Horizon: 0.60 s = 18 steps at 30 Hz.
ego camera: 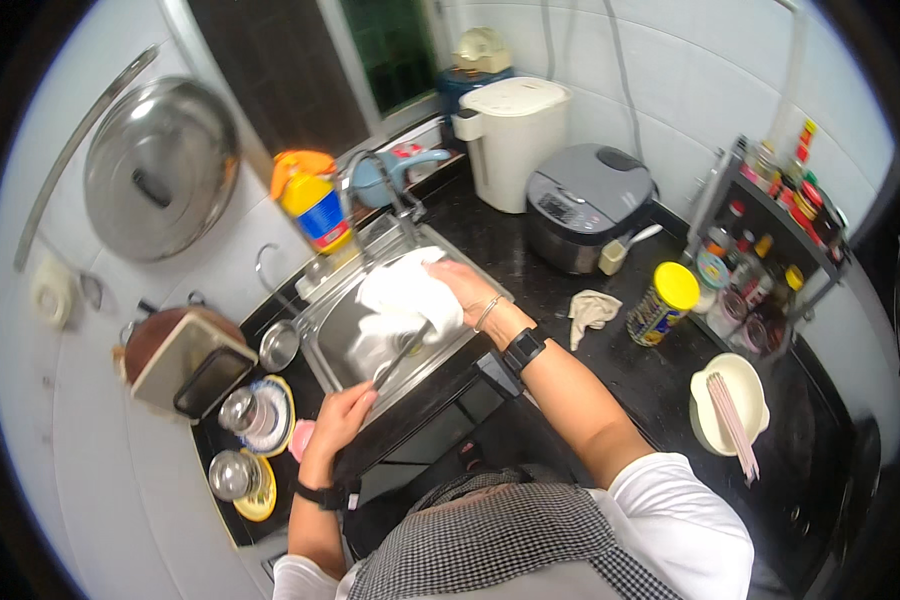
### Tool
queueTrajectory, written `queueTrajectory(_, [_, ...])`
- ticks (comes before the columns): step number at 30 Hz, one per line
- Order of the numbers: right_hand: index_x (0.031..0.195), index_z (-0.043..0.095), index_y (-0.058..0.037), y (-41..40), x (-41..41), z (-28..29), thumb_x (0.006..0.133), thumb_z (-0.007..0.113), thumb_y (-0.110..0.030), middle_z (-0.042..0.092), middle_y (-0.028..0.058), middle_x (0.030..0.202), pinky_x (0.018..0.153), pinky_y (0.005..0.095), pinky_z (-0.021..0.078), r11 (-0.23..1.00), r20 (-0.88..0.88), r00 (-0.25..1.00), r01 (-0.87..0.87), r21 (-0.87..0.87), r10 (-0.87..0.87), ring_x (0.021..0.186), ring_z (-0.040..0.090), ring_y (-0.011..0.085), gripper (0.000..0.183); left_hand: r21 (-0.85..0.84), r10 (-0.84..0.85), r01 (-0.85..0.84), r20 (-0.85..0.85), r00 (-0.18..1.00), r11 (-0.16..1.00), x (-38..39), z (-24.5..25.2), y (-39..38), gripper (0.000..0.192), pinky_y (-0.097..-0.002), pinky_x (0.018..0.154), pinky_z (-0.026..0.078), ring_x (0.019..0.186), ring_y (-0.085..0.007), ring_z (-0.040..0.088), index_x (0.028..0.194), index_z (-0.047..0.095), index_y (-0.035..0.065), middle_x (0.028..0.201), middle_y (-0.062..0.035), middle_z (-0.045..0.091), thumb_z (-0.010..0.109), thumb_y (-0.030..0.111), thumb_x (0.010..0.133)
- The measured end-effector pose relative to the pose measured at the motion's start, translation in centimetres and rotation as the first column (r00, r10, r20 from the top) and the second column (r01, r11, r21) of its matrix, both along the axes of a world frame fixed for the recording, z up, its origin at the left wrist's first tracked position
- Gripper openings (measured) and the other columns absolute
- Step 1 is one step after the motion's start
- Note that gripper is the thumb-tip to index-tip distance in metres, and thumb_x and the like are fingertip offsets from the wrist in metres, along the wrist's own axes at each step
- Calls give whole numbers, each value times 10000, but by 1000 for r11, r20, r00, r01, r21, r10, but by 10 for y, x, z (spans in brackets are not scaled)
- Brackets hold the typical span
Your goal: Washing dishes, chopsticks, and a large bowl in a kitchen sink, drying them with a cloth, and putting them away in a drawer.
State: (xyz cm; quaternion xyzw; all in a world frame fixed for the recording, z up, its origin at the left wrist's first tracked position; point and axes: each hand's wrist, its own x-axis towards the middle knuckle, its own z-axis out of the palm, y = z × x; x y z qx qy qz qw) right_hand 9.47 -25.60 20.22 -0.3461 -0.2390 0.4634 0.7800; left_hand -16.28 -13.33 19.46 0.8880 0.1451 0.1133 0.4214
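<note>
Over the stainless steel sink (328,328), my right hand (461,289) grips a white cloth (401,289) that hangs in folds. My left hand (343,418) is closed around one end of a thin, dark, long-handled utensil (403,354). The utensil slants up to the right, and its far end disappears under the cloth, so its kind cannot be told. Something shiny and blurred lies in the basin below. A curved metal faucet (390,180) stands behind the cloth.
Left of the sink are glass jars (234,474), plates (279,420) and cutting boards (195,367). A yellow bottle (311,206) stands behind it. Rightward are a rice cooker (589,202), a crumpled cloth (591,313), a yellow-lidded canister (664,300), a bowl (709,431) and a bottle rack (780,225).
</note>
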Motion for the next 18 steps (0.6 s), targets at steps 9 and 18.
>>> queueTrajectory(9, [910, 572, -60, -41, -8, 4, 855, 567, -257, 599, 36, 766, 621, 261, 502, 899, -545, 799, 403, 170, -254, 691, 598, 144, 204, -364, -99, 86, -15, 995, 927, 51, -24, -31, 255, -181, 439, 334, 488, -36, 404, 1074, 599, 19, 597, 46, 478, 511, 181, 897])
queueTrajectory(18, [973, 515, 28, -99, -52, -13, 871, 519, -186, 558, 164, 866, 698, 362, 438, 458, 800, 249, 888, 36, -546, 790, 542, 314, 237, -116, -195, 218, 184, 963, 969, 115, -17, -131, 251, -299, 721, 455, 833, -188, 604, 1047, 553, -31, 922, -113, 644, 518, 104, 839])
